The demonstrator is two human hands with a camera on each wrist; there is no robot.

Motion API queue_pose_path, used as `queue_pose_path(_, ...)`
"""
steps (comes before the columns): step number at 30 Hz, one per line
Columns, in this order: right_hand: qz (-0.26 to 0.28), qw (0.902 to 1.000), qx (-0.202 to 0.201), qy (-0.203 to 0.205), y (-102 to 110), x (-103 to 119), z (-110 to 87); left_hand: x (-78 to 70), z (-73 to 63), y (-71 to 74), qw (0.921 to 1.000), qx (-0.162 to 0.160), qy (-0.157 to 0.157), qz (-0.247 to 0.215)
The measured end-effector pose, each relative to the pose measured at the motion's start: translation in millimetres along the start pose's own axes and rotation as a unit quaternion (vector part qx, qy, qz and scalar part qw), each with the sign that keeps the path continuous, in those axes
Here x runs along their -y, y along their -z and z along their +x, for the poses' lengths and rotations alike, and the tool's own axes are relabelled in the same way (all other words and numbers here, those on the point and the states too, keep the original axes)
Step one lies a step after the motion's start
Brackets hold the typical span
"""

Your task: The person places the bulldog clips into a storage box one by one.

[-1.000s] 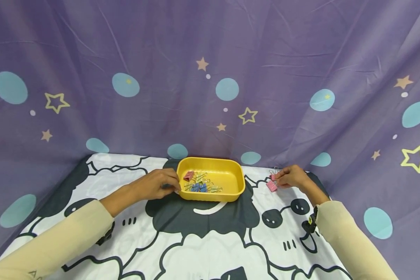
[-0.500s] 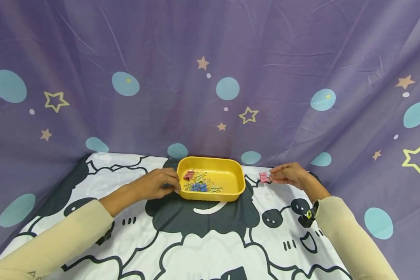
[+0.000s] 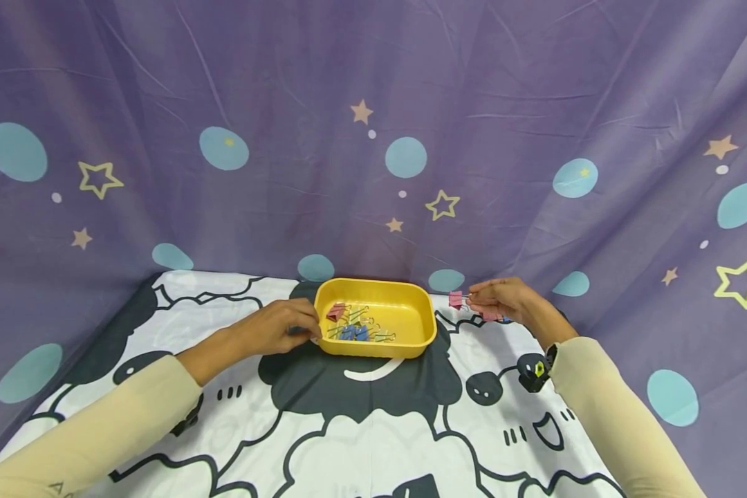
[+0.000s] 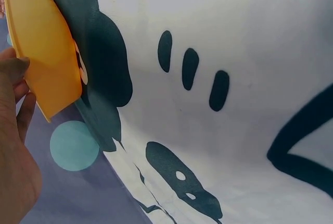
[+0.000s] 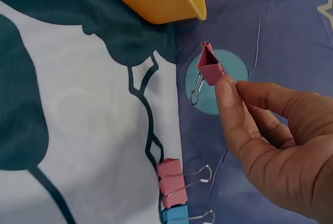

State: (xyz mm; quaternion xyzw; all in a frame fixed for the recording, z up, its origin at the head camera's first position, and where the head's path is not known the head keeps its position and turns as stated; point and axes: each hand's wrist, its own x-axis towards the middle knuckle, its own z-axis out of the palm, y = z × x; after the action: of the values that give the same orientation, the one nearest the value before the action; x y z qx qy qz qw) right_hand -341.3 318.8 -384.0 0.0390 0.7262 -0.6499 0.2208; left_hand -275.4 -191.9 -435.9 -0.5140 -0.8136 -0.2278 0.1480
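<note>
In the head view, my left hand grips the left end of the yellow tray; the left wrist view has its thumb against the tray's outer wall. My right hand pinches a pink binder clip by one wire handle between thumb and fingertips, with the other handle hanging free. It is held up to the right of the tray, near the back edge of the cloth. Inside the tray, a red binder clip, blue clips and pale yellow clips lie bunched toward the left.
Beneath and beside the right hand, a pink clip and a blue clip lie in line at the cloth's edge. The patterned white cloth covers the table. A purple curtain hangs right behind it.
My right hand has lifted the pink clip away from the other clips and moved it left and back, toward the tray. The left hand and the tray have stayed put.
</note>
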Motion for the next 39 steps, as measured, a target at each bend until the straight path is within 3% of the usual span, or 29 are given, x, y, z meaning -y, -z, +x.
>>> queue_pose_path(6,-0.019,0.9998,-0.005,0.005,-14.7,14.6,5.9,-0.1,0.0,0.7,1.0,-0.003,-0.003,0.001)
queue_pose_path(20,0.0,0.9999,-0.012,-0.001,-45.8,38.4,9.8,0.8,-0.9,-2.1,1.0,-0.006,-0.008,-0.001)
queue_pose_path(32,-0.015,0.9997,-0.019,-0.006,-72.2,42.2,20.2,0.3,-1.3,-3.2,0.9999,-0.006,-0.008,-0.003)
queue_pose_path(39,-0.042,0.9991,0.001,0.002,-87.0,43.2,23.6,1.2,0.3,-1.2,0.9999,-0.01,-0.011,-0.002)
